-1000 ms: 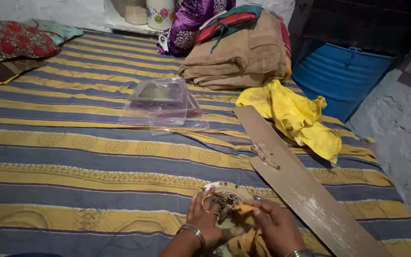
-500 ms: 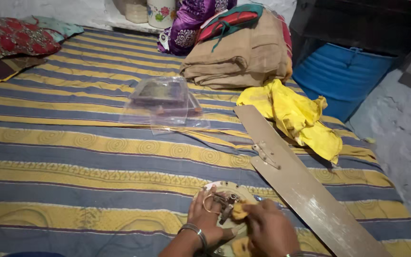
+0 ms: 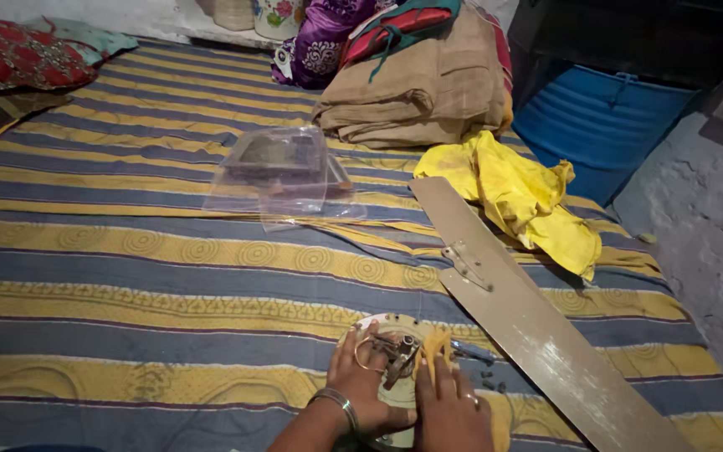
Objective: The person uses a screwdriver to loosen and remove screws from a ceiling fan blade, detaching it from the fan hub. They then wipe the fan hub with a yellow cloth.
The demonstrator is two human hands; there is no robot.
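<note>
1. Change since the earlier frames: the round metal disc is still held low at the frame's bottom centre; the right hand is now laid flatter over it, and the yellow cloth strip that was bunched beside the disc is now drawn up over its right part.
2. Left hand: curled against the disc's left rim, thumb and fingers part closed, with a wire ring and the small metal fittings at the disc's centre just beside the fingertips. A bangle is worn at the wrist.
3. Right hand: fingers extended and close together, pressed on the cloth strip over the disc; whether the strip is pinched cannot be told.
4. Long flat metal blade: laid diagonally just right of the hands, its hinge-like bracket facing up; the right side is bounded by it.
5. Small dark loose pieces: lying between disc and blade.
6. Striped bedsheet: open room is left to the left and ahead of the hands.
7. Clear plastic box, yellow garment, folded brown cloth pile: well apart, beyond.
</note>
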